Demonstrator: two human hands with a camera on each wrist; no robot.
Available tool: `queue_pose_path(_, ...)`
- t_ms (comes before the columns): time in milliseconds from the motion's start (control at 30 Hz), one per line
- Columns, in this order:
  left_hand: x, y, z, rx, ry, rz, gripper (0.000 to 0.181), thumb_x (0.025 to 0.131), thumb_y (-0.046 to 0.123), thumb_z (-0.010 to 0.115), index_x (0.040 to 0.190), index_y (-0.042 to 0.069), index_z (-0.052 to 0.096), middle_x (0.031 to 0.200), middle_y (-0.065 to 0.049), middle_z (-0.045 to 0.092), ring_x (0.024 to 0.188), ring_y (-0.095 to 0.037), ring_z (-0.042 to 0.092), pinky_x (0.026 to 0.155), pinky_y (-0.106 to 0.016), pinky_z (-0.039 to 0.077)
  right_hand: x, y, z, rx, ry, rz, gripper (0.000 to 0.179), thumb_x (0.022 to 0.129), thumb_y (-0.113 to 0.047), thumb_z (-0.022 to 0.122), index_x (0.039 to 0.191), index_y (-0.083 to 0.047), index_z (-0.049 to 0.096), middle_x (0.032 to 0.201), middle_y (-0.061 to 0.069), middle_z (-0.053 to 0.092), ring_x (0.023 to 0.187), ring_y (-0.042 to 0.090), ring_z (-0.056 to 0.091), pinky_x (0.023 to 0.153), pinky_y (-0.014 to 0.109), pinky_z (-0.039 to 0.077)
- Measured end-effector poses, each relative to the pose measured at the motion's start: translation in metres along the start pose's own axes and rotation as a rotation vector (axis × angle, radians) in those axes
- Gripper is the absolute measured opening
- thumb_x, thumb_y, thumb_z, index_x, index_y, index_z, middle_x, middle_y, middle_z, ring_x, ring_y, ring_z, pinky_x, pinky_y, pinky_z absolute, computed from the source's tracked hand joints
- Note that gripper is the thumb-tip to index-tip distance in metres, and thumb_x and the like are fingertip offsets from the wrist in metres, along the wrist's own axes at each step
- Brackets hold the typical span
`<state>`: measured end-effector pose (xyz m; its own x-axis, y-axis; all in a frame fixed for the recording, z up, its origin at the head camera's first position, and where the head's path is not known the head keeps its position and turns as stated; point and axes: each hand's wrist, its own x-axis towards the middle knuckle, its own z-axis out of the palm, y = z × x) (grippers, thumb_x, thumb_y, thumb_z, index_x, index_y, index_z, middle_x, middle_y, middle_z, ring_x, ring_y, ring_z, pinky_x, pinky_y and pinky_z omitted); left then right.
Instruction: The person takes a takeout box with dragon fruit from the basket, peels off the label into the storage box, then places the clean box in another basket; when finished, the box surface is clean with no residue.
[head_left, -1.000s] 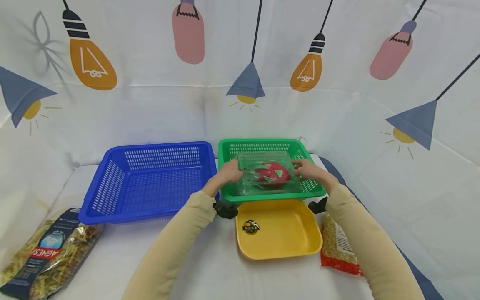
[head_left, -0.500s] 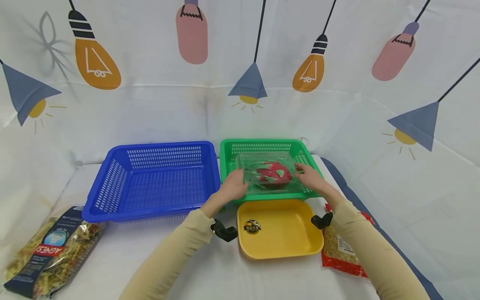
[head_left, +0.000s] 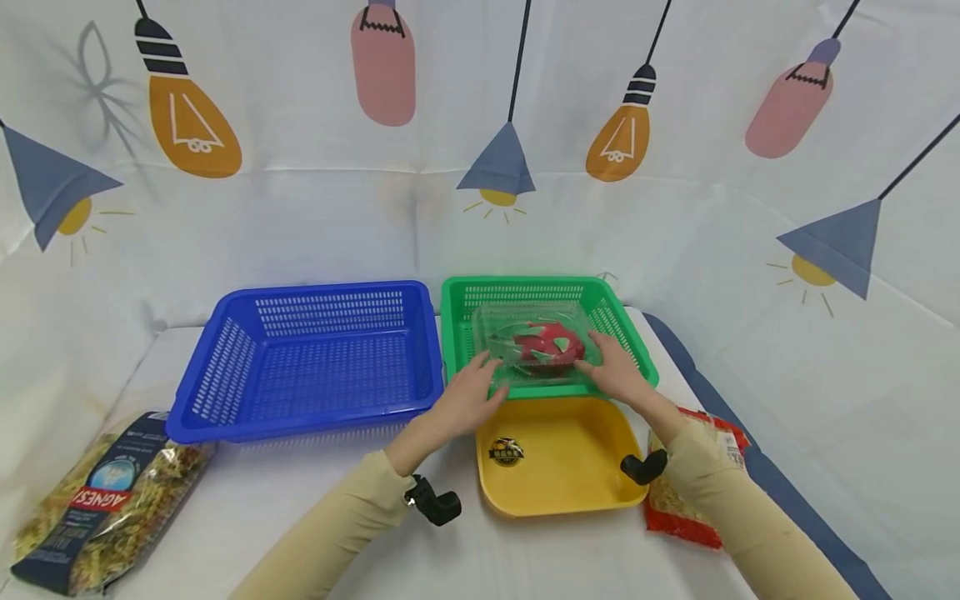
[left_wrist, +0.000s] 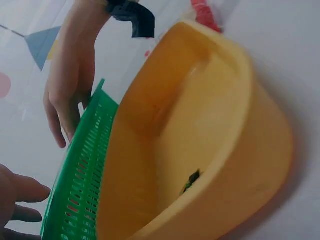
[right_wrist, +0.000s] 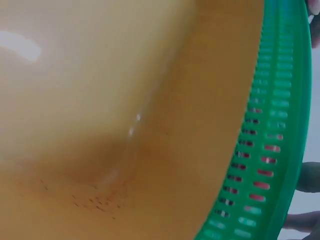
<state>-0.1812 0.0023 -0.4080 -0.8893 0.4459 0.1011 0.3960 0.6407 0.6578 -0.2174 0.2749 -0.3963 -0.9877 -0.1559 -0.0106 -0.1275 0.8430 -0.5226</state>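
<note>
A clear plastic box lies in the green basket. Red dragon fruit shows through its lid. My left hand hovers at the basket's front left rim with spread fingers, apart from the box. Over the front right part of the basket, my right hand has its thumb and loosely extended fingers beside the box's right side; whether they touch it I cannot tell. In the left wrist view, the right hand reaches down over the basket's wall. Neither hand grips anything.
In front of the green basket stands a yellow tray with a dark sticker. A larger blue basket is to the left. One pasta bag lies far left, and a red-edged bag lies partly under the right forearm.
The left hand has drawn back from the box toward me, its fingers spreading. My right hand has come slightly nearer to me and loosened. The box stays in the green basket.
</note>
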Motion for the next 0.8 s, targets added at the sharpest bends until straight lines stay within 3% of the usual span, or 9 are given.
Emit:
queue_pose_path(200,-0.026,0.0,0.003,0.007,0.029,0.122,0.042,0.098,0.018,0.063,0.136,0.001,0.057,0.144,-0.022,0.051,0.136,-0.04,0.044,0.112,-0.055,0.037,-0.008,-0.003,0.01,-0.004,0.065,-0.04,0.066,0.097,-0.013,0.061,0.149,0.013,0.029,0.152,0.037,0.026,0.138,0.053,0.03,0.112,0.065,0.028)
queue_pose_path(367,-0.036,-0.004,0.01,0.028,0.079,0.213,0.039,0.093,0.016,0.069,0.13,0.003,0.062,0.137,-0.016,0.058,0.132,-0.035,0.046,0.111,-0.051,0.039,-0.012,-0.003,0.013,-0.016,0.085,-0.046,0.067,0.097,-0.012,0.062,0.15,0.011,0.028,0.153,0.035,0.026,0.139,0.052,0.03,0.112,0.065,0.028)
queue_pose_path(500,-0.039,-0.005,0.014,0.016,0.113,0.216,0.04,0.09,0.017,0.072,0.128,0.004,0.064,0.136,-0.014,0.059,0.132,-0.033,0.046,0.11,-0.052,0.039,-0.013,-0.003,0.012,-0.015,0.084,-0.051,0.067,0.097,-0.014,0.062,0.15,0.011,0.03,0.153,0.034,0.026,0.139,0.051,0.03,0.112,0.065,0.028)
queue_pose_path(800,-0.05,0.0,0.009,-0.067,0.103,0.214,0.039,0.093,0.016,0.068,0.13,0.006,0.063,0.143,-0.016,0.055,0.137,-0.036,0.044,0.112,-0.056,0.036,-0.019,0.001,0.01,0.002,0.085,-0.087,0.067,0.098,-0.017,0.062,0.15,0.009,0.031,0.153,0.034,0.026,0.14,0.051,0.029,0.112,0.065,0.028)
